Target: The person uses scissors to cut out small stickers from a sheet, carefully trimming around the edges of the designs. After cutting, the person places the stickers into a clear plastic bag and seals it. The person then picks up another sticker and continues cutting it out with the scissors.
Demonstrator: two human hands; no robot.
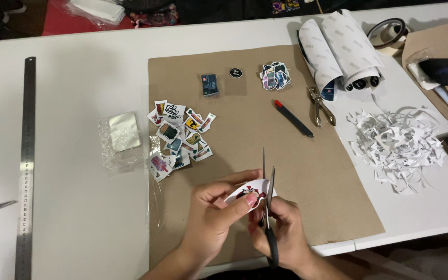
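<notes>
Both hands low centre of frame, close to the near table edge. Left hand (211,218) pinches a small white sticker cutout (249,193) btwn thumb & fingers, picture side up. Right hand (281,233) is closed round the dark handles of scissors (268,207); blades point up-frame, parted, w/ the cutout's right edge sitting btwn them.

Hands work over a brown paper sheet (327,171) laid on a white table (79,93). Sheet's lower edge runs just right of the right hand; the table's near edge shows just below it, lower right. Bare brown paper centre-right, up to the pen; bare white top left of the sheet, out to the ruler.

Counts:
- 1 loose heap of cut stickers (180,137), left-centre; too overlapped to count singly.
- 1 smaller sticker heap (274,75) top centre; beside it 1 round black sticker (236,72) & 1 small dark stack (210,84).
- 1 dark pen w/ red tip (293,118), lying diagonal.
- 1 metal punch-type plier tool (320,106), just right of the pen.
- 1 curled roll of white backing sheets (340,49), upper right.
- 1 tape roll (390,33), far upper right.
- 1 pile of white paper trimmings (397,145), right.
- 1 stack of clear bags (120,136), left of the sheet.
- 1 long steel ruler (26,166) along the left side, parallel to the table's left edge.
</notes>
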